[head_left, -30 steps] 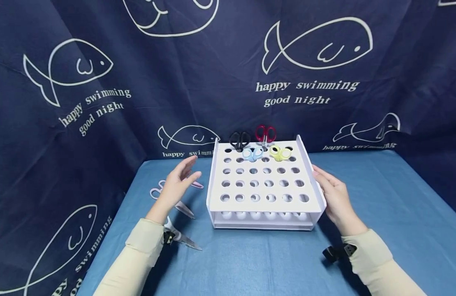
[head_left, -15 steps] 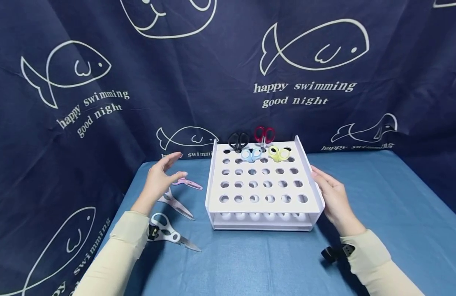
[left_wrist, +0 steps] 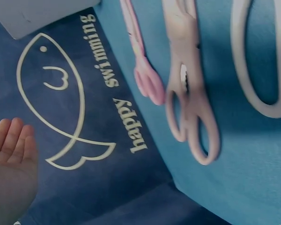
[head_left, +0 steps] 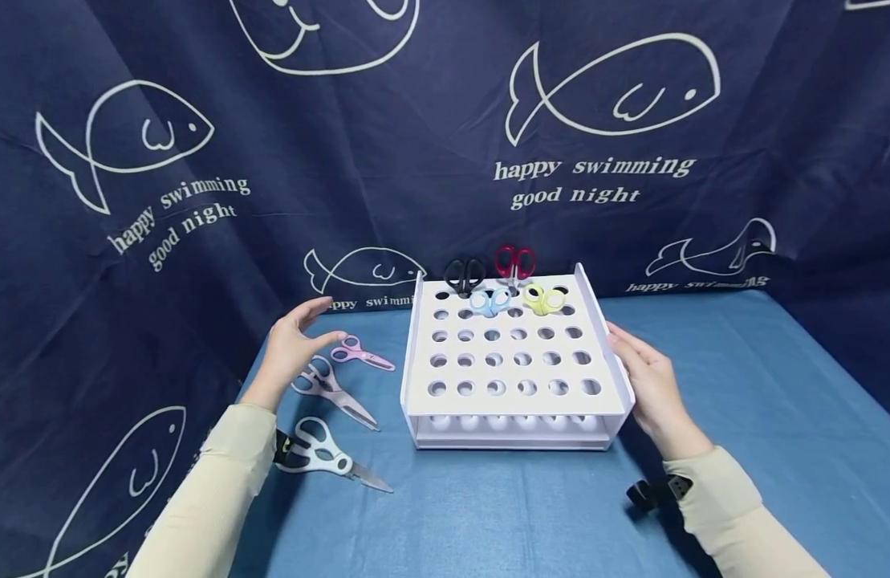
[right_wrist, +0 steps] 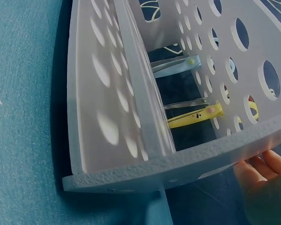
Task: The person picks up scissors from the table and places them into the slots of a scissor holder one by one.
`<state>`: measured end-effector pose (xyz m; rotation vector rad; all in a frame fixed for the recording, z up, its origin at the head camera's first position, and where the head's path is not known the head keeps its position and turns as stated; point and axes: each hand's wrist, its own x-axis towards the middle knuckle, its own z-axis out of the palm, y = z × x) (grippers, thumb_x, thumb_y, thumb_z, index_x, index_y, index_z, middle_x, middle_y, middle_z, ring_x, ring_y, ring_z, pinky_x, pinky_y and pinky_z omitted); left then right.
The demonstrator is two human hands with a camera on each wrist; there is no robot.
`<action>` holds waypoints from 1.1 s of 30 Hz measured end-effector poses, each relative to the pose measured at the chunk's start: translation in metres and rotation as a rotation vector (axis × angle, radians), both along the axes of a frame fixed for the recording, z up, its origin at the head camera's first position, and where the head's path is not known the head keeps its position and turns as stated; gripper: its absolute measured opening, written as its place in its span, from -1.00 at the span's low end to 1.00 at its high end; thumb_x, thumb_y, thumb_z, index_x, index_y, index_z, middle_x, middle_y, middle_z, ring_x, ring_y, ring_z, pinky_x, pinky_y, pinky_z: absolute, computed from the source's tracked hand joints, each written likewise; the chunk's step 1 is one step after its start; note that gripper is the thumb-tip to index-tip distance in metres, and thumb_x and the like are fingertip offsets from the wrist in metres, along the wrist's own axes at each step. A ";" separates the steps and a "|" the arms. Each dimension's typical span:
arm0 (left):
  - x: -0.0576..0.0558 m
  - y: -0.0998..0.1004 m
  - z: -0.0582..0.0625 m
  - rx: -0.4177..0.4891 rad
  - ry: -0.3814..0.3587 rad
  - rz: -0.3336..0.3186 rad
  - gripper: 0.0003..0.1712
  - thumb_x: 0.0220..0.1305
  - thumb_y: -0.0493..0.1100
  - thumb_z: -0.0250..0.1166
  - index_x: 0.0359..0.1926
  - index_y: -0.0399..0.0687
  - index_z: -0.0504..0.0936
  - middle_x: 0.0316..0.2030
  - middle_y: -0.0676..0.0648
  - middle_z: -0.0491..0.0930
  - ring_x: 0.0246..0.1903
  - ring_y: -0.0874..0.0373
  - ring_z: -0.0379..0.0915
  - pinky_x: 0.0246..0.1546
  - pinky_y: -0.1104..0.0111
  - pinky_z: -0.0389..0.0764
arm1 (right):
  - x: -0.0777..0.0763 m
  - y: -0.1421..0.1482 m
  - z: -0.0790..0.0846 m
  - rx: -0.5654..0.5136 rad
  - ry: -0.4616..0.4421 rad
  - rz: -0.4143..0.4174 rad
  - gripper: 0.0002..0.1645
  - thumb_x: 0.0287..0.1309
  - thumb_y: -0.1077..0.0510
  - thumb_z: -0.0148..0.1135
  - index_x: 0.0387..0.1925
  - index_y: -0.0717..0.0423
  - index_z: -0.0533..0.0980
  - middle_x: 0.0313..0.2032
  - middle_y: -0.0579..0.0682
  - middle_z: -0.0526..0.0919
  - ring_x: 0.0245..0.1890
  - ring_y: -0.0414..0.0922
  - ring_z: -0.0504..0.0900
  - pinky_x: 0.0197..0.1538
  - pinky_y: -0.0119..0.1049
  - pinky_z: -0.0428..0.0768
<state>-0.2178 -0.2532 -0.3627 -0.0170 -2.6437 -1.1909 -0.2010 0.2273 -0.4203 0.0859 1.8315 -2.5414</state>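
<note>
A white rack (head_left: 493,345) with rows of round holes stands mid-table. My right hand (head_left: 654,385) grips its right side panel, with fingertips at the panel's outer face in the right wrist view. My left hand (head_left: 289,347) hovers at the left with thumb and fingers apart, holding nothing. Nearest to it lie small pink scissors (head_left: 363,353). Below them are pale pink kitchen scissors (head_left: 336,392) and white kitchen scissors (head_left: 332,457), blades pointing right. Black scissors (head_left: 465,275), red scissors (head_left: 515,263), light blue scissors (head_left: 491,302) and yellow scissors (head_left: 544,299) stand in the rack's back rows, handles up.
A blue cloth (head_left: 517,522) covers the table. Behind and to the left hangs a dark blue curtain (head_left: 387,160) with white fish drawings, close behind the rack. The rack has a lower shelf (right_wrist: 98,84) under its holed top.
My left hand has moved left and slightly toward me, away from the rack, uncovering the scissors on the table. My right hand and the rack stay in place.
</note>
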 end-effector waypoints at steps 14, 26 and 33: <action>-0.014 -0.029 -0.030 -0.023 -0.025 0.028 -0.26 0.07 -0.10 0.49 0.28 -0.11 0.47 0.23 -0.19 0.50 0.28 -0.12 0.36 0.32 0.11 0.37 | 0.000 -0.003 0.000 0.010 -0.007 -0.001 -0.47 0.28 0.03 0.23 0.26 0.00 0.46 -0.19 -0.36 0.72 -0.24 -0.39 0.68 -0.22 -0.50 0.66; -0.035 -0.032 -0.050 -0.142 -0.173 0.035 -0.26 0.12 -0.08 0.45 0.31 -0.12 0.42 0.27 -0.21 0.45 0.28 -0.20 0.32 0.31 0.05 0.37 | -0.002 0.003 0.002 -0.008 0.016 -0.009 -0.53 0.29 0.03 0.22 0.22 -0.04 0.51 -0.19 -0.31 0.73 -0.25 -0.36 0.69 -0.22 -0.47 0.67; -0.038 -0.043 -0.071 -0.173 -0.227 0.016 -0.30 0.15 -0.09 0.43 0.29 -0.19 0.44 0.24 -0.26 0.47 0.25 -0.24 0.35 0.29 0.00 0.37 | 0.001 -0.001 0.001 0.004 -0.002 -0.002 -0.47 0.30 0.03 0.20 0.28 0.01 0.44 -0.18 -0.33 0.73 -0.23 -0.37 0.68 -0.21 -0.48 0.67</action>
